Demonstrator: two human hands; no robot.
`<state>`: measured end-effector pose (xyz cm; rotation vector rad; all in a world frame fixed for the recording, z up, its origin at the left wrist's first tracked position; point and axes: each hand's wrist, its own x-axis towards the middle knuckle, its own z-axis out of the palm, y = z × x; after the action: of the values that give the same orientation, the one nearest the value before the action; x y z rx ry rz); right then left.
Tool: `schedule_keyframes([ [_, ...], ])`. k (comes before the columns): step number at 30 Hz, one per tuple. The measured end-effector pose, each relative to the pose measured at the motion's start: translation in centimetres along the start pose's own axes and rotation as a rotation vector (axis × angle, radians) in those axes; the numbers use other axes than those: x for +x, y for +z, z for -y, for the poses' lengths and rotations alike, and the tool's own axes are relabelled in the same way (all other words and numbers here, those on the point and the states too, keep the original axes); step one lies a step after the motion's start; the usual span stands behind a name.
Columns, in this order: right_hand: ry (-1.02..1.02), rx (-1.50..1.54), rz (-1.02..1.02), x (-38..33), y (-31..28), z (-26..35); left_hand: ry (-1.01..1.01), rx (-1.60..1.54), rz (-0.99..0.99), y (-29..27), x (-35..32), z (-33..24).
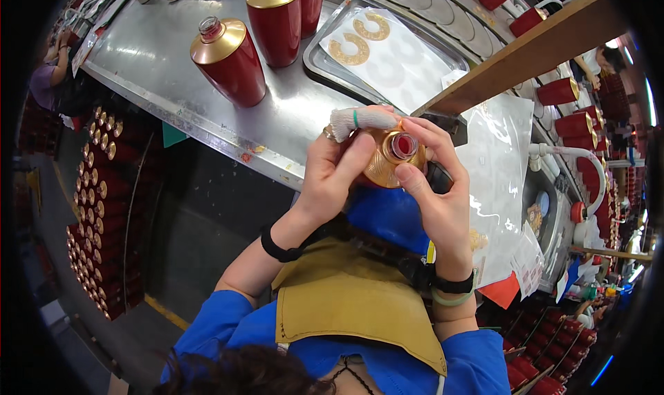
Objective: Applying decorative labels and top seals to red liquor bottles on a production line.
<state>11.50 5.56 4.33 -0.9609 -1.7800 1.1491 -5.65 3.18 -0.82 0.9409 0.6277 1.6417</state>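
Close in front of me is a bottle [379,168] with a gold patterned shoulder and an open clear glass neck, red inside. My left hand [339,163] wraps its left side, with a grey knitted cover and a green band on one finger. From the other side my right hand [443,180] grips the shoulder, its thumb just below the neck and its fingers bent over the far side. Most of the bottle's body is hidden by the hands and the steep view. A blue surface [387,218] lies beneath it.
Red bottles with gold shoulders, one a near bottle [232,63], stand on the metal table [159,56]. A metal tray [321,66] carries a sheet with gold C-shaped pieces [349,49]. A wooden bar [519,52] slants at right, near a white curved pipe [588,160]. Racked bottles [97,208] fill the left.
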Motion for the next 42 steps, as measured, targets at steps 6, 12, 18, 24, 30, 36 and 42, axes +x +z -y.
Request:
schedule_keyframes([
  [6,0.008,0.052,0.005,0.2,0.0,-0.1,0.209,0.274,0.146,-0.6,0.1,0.3],
  [12,0.022,0.041,-0.009,0.0,0.1,0.2,0.239,0.303,0.125,-0.4,-0.1,0.6],
  [18,0.086,0.229,0.025,-0.2,-0.3,0.2,0.483,0.855,0.009,-0.2,-0.9,1.3],
  [24,0.04,0.172,0.03,-0.4,-0.4,-0.2,0.526,0.779,-0.062,0.4,-1.4,2.7],
  [30,-0.01,0.079,-0.019,-0.7,0.1,-0.4,0.595,0.988,-0.099,0.4,-1.9,3.0],
  [36,0.02,0.089,0.008,-0.9,-0.3,-0.4,0.608,1.047,-0.106,1.0,-2.2,3.4],
  [42,-0.031,0.046,0.174,-1.3,-2.2,-0.1,0.539,1.211,-0.109,1.7,-2.0,2.6],
])
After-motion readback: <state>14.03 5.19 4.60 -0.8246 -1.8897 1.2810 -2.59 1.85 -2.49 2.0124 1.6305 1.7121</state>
